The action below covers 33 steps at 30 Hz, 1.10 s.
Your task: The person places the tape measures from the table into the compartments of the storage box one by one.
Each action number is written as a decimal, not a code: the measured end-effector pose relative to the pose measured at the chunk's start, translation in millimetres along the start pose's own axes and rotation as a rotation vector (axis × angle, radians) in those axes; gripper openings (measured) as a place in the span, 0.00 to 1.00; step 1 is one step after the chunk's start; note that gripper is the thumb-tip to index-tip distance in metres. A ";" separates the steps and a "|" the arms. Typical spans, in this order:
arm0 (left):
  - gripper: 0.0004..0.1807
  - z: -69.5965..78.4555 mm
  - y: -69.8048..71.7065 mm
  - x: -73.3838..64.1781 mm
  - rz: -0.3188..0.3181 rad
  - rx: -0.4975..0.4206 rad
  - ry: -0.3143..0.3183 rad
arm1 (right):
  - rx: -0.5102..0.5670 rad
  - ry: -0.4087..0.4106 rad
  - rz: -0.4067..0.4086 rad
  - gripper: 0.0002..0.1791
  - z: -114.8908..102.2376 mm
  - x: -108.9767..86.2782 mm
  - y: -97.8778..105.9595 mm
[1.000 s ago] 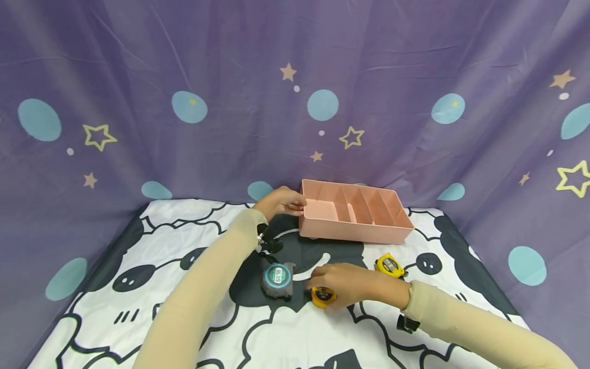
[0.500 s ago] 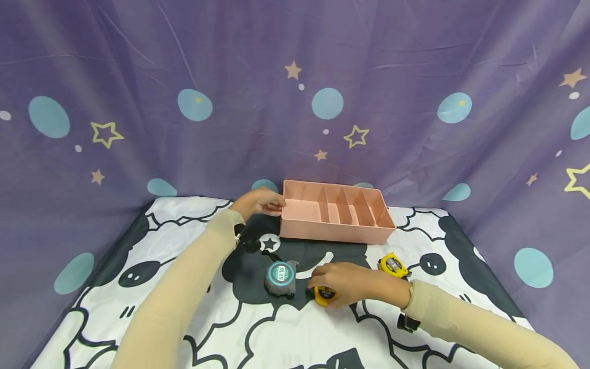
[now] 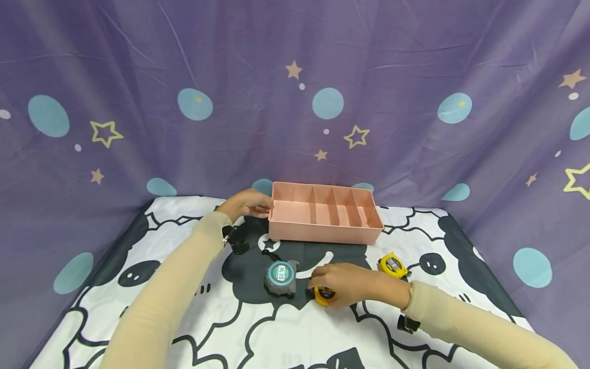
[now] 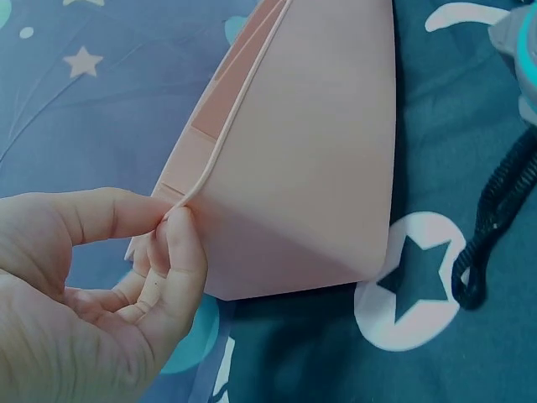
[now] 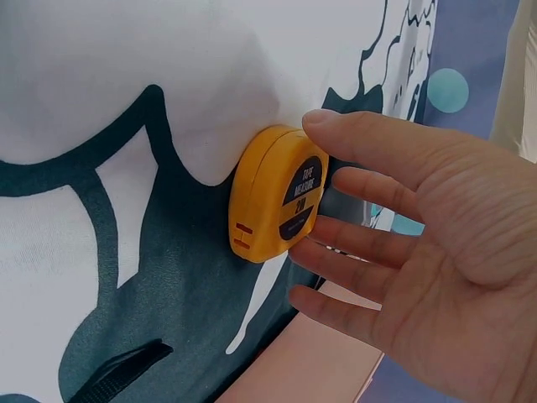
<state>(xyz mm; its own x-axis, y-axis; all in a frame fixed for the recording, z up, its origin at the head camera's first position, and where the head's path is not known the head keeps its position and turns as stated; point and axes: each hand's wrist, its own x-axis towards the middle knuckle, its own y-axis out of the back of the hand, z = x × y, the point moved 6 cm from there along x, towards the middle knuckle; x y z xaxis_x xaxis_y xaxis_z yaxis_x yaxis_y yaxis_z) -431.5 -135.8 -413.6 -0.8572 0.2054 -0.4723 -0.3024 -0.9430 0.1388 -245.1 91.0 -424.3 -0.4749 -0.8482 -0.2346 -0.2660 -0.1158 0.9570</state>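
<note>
Thumb and fingers of my left hand [image 3: 249,203] pinch the left end rim of a pink divided storage box [image 3: 324,233]; the left wrist view shows the pinch at its corner. My right hand [image 3: 345,284] holds a yellow tape measure [image 5: 277,193] on the cloth, thumb at one edge and fingers at the opposite edge. From the head, this hand covers part of the case. Just left of it lies a grey-and-teal tape measure [image 3: 280,277] with a black strap. Another yellow tape measure [image 3: 393,265] sits beyond the right wrist.
A black-and-white cartoon cloth [image 3: 295,338] covers the table. The box stands near the back edge, its dividers making several compartments with nothing in them. Behind hangs a purple curtain [image 3: 258,102] with stars and blue ovals.
My left hand has drawn the pink box leftward along the back of the table. The right hand and the yellow tape measure in it have stayed in place.
</note>
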 end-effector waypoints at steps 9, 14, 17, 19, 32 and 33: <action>0.05 -7.4 11.8 0.4 0.019 -0.014 0.006 | -0.010 -0.001 0.007 0.29 2.1 0.3 -1.4; 0.08 -10.8 16.5 -2.3 0.011 -0.028 0.017 | 0.001 -0.011 0.009 0.30 4.2 0.5 -2.4; 0.07 -12.5 17.4 -4.4 0.016 -0.032 0.025 | 0.023 -0.018 0.005 0.32 5.7 0.4 -3.1; 0.07 -13.8 17.7 -5.0 0.020 -0.033 0.030 | 0.036 -0.025 -0.002 0.33 6.8 0.6 -3.9; 0.08 -20.4 19.5 -1.8 0.007 -0.036 0.030 | 0.042 -0.025 -0.034 0.33 9.3 4.8 -9.7; 0.10 -20.7 19.4 -1.7 0.005 -0.034 0.031 | 0.039 -0.025 -0.037 0.33 9.3 5.1 -10.3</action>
<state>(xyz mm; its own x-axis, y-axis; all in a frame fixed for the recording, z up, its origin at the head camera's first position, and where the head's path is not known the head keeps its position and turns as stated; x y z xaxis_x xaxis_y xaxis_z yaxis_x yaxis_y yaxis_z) -427.4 -159.9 -428.0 -0.8451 0.1932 -0.4984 -0.2835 -0.9524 0.1116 -252.6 92.7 -436.9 -0.4846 -0.8307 -0.2742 -0.3163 -0.1259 0.9403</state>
